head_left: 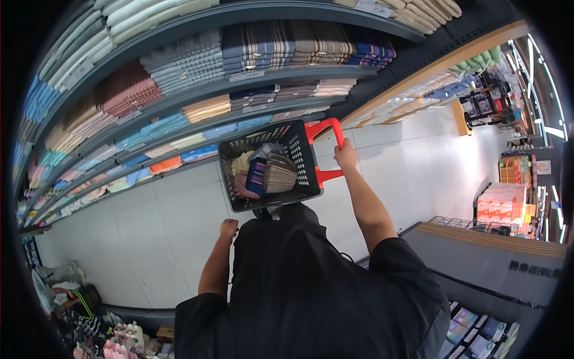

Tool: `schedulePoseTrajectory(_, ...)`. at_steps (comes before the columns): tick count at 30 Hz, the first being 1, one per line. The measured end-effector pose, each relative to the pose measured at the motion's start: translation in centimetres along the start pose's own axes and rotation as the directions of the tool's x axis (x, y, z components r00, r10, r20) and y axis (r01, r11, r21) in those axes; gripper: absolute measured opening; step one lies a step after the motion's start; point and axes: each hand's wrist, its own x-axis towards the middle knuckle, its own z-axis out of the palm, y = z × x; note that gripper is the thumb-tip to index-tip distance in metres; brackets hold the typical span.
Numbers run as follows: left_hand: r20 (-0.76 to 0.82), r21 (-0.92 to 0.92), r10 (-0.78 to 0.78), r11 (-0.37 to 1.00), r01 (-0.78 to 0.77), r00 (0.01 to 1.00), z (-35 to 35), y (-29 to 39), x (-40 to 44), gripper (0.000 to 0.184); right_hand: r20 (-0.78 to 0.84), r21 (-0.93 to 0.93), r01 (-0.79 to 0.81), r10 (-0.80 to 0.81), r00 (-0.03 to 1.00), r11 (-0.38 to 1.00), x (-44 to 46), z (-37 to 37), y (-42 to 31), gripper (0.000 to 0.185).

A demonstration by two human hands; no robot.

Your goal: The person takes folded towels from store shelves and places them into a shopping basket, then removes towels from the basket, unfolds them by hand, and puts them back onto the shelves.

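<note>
My right hand [345, 155] is closed around the red handle [339, 133] of a black shopping basket [270, 200] with perforated walls. Inside lie several folded towels: a brown-grey striped one [281, 173], a navy one with coloured stripes [257, 175], and pink, pale yellow and grey-blue ones partly covered. My left hand [229, 227] hangs beside my body, left of the basket and apart from it. Its fingers are curled in, with nothing seen in them.
Shelves [197, 90] stacked with folded towels run along the far side of the tiled aisle floor [137, 239]. A person's legs [60, 272] show at far left. At right are a grey counter [490, 257] and stacked red-and-white boxes [499, 203]. Packaged goods [478, 332] sit at lower right.
</note>
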Motion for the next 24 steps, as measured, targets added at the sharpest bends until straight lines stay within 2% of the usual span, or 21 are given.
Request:
schedulePoseTrajectory(3,-0.009,0.014,0.002,1.0,-0.002,1.0,0.3,0.2,-0.1,0.029,0.093,0.206,-0.084,0.066,0.994,0.975,-0.7,-0.7,-0.4,0.025)
schedulePoseTrajectory(6,-0.02,0.007,0.023,1.0,-0.023,1.0,0.4,0.6,0.0,0.03,0.164,0.308,-0.17,0.124,0.979,0.936,-0.8,-1.0,-1.0,0.023)
schedulePoseTrajectory(11,0.005,-0.015,0.046,0.999,-0.046,0.999,0.7,0.0,-0.5,0.031,0.145,0.234,-0.164,0.133,0.981,0.958,-0.8,-0.8,-0.9,0.023)
schedulePoseTrajectory(17,-0.109,0.006,0.089,0.996,-0.089,0.99,2.0,-3.7,0.3,0.032,0.128,0.262,-0.114,0.082,0.988,0.958,-0.1,0.1,0.3,0.024)
schedulePoseTrajectory(22,-0.162,0.284,0.155,0.953,-0.104,0.975,3.3,-4.4,-2.2,0.034,0.142,0.273,-0.071,0.032,0.989,0.959,-0.1,0.1,0.6,0.022)
schedulePoseTrajectory(23,-0.179,0.336,0.164,0.937,-0.096,0.97,3.7,-4.4,-3.0,0.034,0.139,0.293,-0.057,0.016,0.99,0.954,-0.1,0.1,0.7,0.017)
schedulePoseTrajectory(24,-0.175,0.336,0.155,0.938,-0.089,0.972,4.1,-4.8,-3.3,0.035,0.146,0.305,-0.065,0.021,0.989,0.95,-0.4,-0.1,0.4,0.017)
